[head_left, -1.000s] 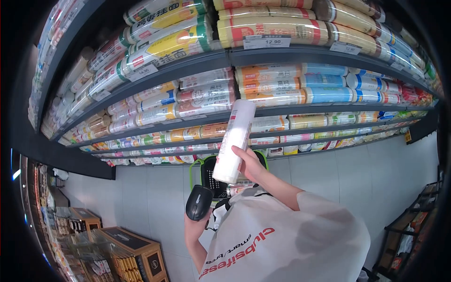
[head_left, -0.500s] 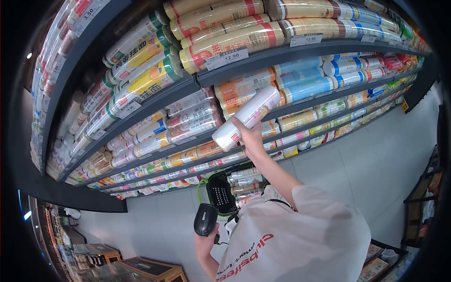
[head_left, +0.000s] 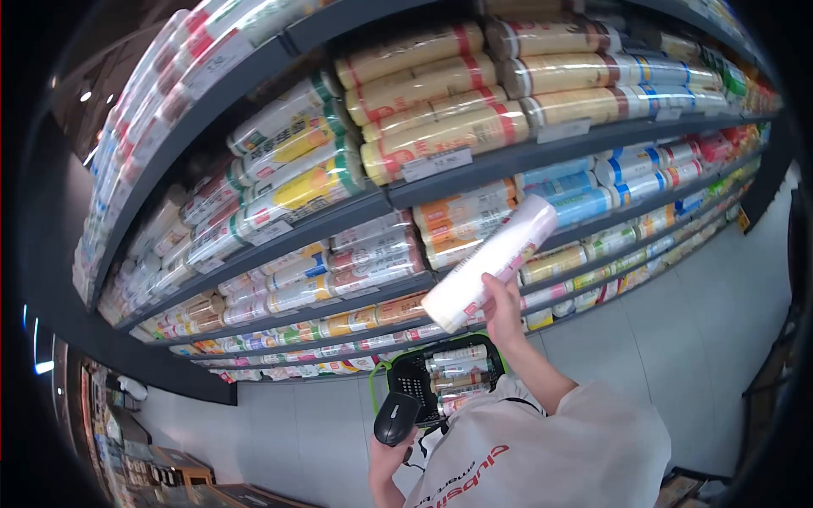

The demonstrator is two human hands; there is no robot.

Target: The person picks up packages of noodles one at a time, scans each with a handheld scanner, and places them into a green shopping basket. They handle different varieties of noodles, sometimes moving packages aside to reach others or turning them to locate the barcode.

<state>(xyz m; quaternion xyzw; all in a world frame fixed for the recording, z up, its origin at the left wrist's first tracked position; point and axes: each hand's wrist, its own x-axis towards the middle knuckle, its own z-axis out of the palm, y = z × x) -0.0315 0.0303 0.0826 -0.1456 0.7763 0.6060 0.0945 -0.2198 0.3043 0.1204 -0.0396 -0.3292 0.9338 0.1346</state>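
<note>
My right hand (head_left: 506, 313) is closed around a white-and-pink cylindrical pack of dried noodles (head_left: 491, 262). It is tilted, its upper end pointing to the right, in front of the shelves. Glare washes out most of its wrapper. Lower down, my left hand (head_left: 389, 453) grips a black handheld barcode scanner (head_left: 398, 418), its rounded head uppermost. Between the scanner and my right forearm, a black shopping basket with a green rim (head_left: 412, 374) stands on the floor. Several noodle packs (head_left: 459, 370) lie inside it.
A long dark shelf unit (head_left: 381, 203) curves across the view, stacked with cylindrical noodle packs, including tan ones (head_left: 440, 140) and blue ones (head_left: 580, 203). Price labels line its edges. Grey floor tiles (head_left: 669, 339) run alongside. Wooden-edged display stands (head_left: 182, 466) are at lower left.
The view has shifted, so shelves, basket and both hands appear lower and further right. My right hand still holds the noodle pack, and my left hand still holds the scanner.
</note>
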